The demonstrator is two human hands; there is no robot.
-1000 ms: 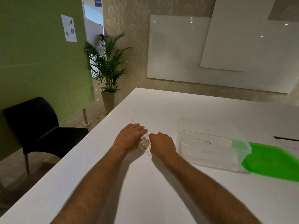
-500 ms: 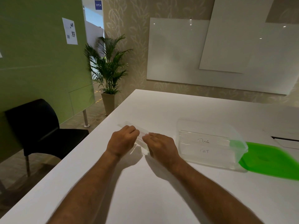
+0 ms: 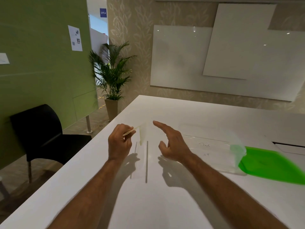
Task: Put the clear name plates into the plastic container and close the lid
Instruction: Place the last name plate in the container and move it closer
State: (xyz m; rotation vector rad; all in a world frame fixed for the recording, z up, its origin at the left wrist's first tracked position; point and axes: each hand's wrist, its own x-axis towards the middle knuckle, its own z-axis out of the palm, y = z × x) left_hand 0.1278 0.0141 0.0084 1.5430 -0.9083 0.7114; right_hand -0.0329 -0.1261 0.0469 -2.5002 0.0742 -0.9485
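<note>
My left hand (image 3: 119, 142) pinches one end of a clear name plate (image 3: 142, 134) and holds it lifted above the white table (image 3: 165, 204). The plate is nearly see-through; its edge shows pale yellow. My right hand (image 3: 173, 146) hovers just right of the plate with fingers spread and holds nothing. To the right stands the clear plastic container (image 3: 212, 151), open, with name plates bearing handwriting inside. Its green lid (image 3: 270, 164) lies flat on the table against the container's right side.
A black chair (image 3: 38, 133) stands left of the table beside a green partition. A potted palm (image 3: 113, 80) is at the far left corner. Whiteboards hang on the back wall. A dark slot (image 3: 288, 144) sits in the tabletop at the right edge.
Both hands rested on the plate on the table earlier. Now my left hand has raised it off the surface and my right hand has let go and opened.
</note>
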